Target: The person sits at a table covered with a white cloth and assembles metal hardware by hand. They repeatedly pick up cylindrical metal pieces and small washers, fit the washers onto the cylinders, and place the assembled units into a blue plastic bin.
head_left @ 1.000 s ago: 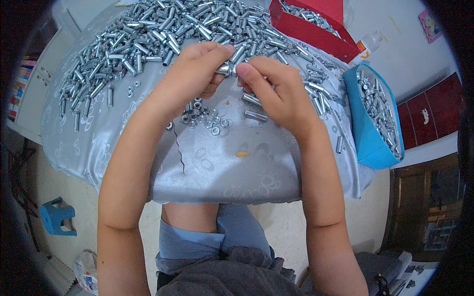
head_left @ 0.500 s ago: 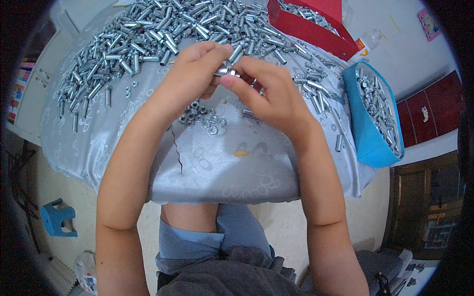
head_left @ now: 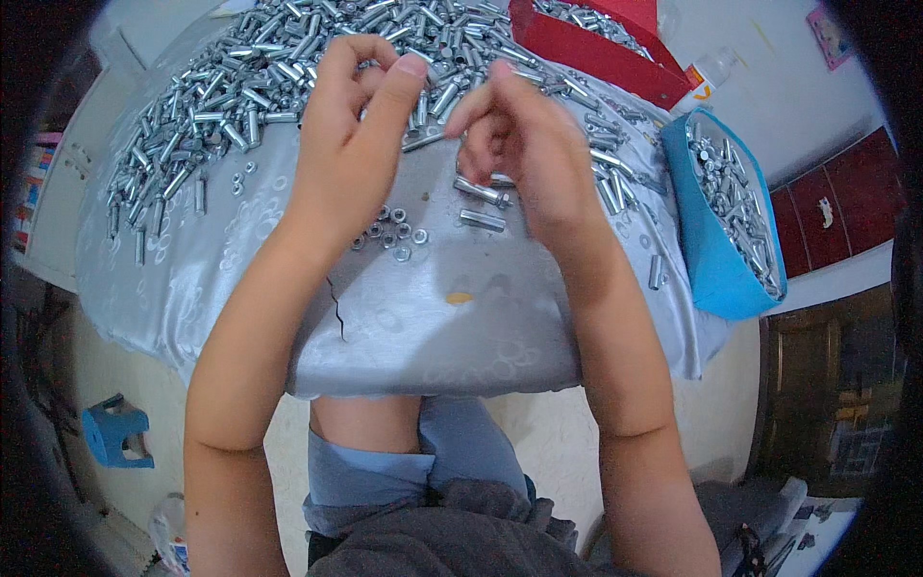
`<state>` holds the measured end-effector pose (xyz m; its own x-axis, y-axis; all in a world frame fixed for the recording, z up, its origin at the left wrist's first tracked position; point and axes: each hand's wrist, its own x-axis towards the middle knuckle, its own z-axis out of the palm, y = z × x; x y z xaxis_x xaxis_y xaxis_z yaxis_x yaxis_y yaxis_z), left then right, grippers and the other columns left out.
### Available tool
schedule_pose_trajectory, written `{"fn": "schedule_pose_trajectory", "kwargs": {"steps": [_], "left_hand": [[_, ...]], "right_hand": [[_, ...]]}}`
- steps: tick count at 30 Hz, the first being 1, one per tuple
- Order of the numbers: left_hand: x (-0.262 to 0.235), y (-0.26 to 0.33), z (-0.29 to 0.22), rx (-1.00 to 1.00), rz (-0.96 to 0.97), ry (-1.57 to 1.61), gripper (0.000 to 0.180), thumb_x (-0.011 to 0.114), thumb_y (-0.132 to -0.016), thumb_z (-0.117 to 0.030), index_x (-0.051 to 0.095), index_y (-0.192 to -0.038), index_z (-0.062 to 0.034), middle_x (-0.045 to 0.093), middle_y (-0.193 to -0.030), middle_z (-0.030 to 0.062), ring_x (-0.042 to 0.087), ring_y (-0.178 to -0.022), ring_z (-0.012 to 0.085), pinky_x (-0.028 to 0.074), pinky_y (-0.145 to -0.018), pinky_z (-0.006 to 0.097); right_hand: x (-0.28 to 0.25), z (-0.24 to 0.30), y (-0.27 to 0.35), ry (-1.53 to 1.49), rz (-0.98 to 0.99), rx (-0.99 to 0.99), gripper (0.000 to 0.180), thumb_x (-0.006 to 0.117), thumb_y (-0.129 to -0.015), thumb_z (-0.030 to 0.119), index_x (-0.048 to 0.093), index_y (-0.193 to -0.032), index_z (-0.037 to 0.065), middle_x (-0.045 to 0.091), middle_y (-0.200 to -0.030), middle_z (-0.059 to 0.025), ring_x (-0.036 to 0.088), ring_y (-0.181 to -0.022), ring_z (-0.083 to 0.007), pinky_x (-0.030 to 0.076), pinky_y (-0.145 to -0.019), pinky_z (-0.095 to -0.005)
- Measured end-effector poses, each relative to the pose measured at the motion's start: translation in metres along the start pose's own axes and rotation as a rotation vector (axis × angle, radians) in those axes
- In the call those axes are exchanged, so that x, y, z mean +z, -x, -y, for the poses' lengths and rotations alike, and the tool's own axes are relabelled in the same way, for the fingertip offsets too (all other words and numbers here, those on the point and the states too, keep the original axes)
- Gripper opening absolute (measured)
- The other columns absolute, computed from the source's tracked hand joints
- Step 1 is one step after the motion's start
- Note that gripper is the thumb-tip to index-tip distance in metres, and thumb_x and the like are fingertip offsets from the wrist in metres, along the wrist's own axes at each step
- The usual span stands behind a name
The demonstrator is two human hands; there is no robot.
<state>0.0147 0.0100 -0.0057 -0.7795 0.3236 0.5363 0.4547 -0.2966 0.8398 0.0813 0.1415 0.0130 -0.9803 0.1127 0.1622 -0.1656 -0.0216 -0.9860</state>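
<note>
Over the near edge of a pile of silvery metal sleeve bolts, my left hand has its thumb stretched out and its fingers curled but apart. No part shows in its grasp. My right hand is raised to its right, slightly blurred, fingers spread and partly bent, seemingly holding nothing. Under my right hand lie a bolt with a nut and a plain metal sleeve. A cluster of small hex nuts sits beside my left wrist.
A red box of metal parts stands at the far right, with a clear plastic bottle beside it. Nearer is a blue fabric bin full of bolts. The silvery tablecloth hangs over the front edge. A blue stool stands on the floor.
My hands were together on a small metal part; now they are apart and farther forward. The part has left my fingers, and a bolt with a nut shows below my right hand.
</note>
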Motion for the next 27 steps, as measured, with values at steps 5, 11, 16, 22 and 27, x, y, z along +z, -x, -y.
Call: {"fn": "schedule_pose_trajectory", "kwargs": {"steps": [5, 11, 16, 22, 27], "left_hand": [[-0.007, -0.003, -0.007, -0.358, 0.198, -0.002, 0.016, 0.052, -0.083, -0.021, 0.049, -0.086, -0.0063, 0.041, -0.062, -0.0027, 0.039, -0.053, 0.0054, 0.03, -0.047, 0.019], [-0.013, 0.004, -0.022, -0.648, 1.359, 0.002, 0.023, 0.058, -0.082, -0.023, 0.053, -0.093, -0.0027, 0.057, -0.076, 0.0057, 0.053, -0.065, 0.0102, 0.044, -0.056, 0.022], [-0.014, -0.02, 0.003, -0.467, 0.226, 0.719, 0.026, 0.059, -0.08, -0.017, 0.052, -0.095, 0.0024, 0.057, -0.09, 0.0088, 0.055, -0.076, 0.0111, 0.046, -0.066, 0.021], [-0.024, -0.026, 0.014, -0.491, -0.15, 0.417, 0.032, 0.061, -0.08, -0.019, 0.05, -0.1, 0.0037, 0.057, -0.092, 0.0079, 0.055, -0.081, 0.0125, 0.046, -0.069, 0.022], [-0.034, -0.026, 0.013, -0.191, -0.103, -0.26, 0.025, 0.061, -0.076, -0.013, 0.054, -0.097, -0.0002, 0.058, -0.086, 0.0043, 0.056, -0.076, 0.0137, 0.046, -0.066, 0.025]], "right_hand": [[-0.02, 0.004, -0.003, -0.299, -0.287, -0.106, 0.029, 0.045, -0.089, 0.03, 0.053, -0.075, 0.006, 0.038, -0.051, 0.002, 0.04, -0.052, -0.0108, 0.031, -0.05, -0.0229], [-0.031, 0.005, -0.004, -0.402, -0.352, -0.132, 0.023, 0.048, -0.088, 0.027, 0.052, -0.075, 0.009, 0.037, -0.054, 0.0035, 0.039, -0.055, -0.0102, 0.031, -0.053, -0.0227], [-0.037, 0.003, -0.005, -0.399, -0.365, -0.126, 0.023, 0.048, -0.087, 0.026, 0.052, -0.075, 0.008, 0.038, -0.054, 0.0026, 0.04, -0.053, -0.0105, 0.033, -0.052, -0.024], [-0.038, 0.003, -0.005, 0.043, -0.248, -0.021, 0.021, 0.054, -0.083, 0.024, 0.059, -0.077, 0.005, 0.047, -0.059, 0.0007, 0.046, -0.056, -0.0098, 0.037, -0.052, -0.0226], [-0.033, -0.015, -0.002, 0.971, -0.153, -0.091, 0.02, 0.061, -0.074, 0.02, 0.065, -0.081, 0.001, 0.06, -0.069, -0.0088, 0.053, -0.061, -0.0144, 0.044, -0.059, -0.0266]]}}
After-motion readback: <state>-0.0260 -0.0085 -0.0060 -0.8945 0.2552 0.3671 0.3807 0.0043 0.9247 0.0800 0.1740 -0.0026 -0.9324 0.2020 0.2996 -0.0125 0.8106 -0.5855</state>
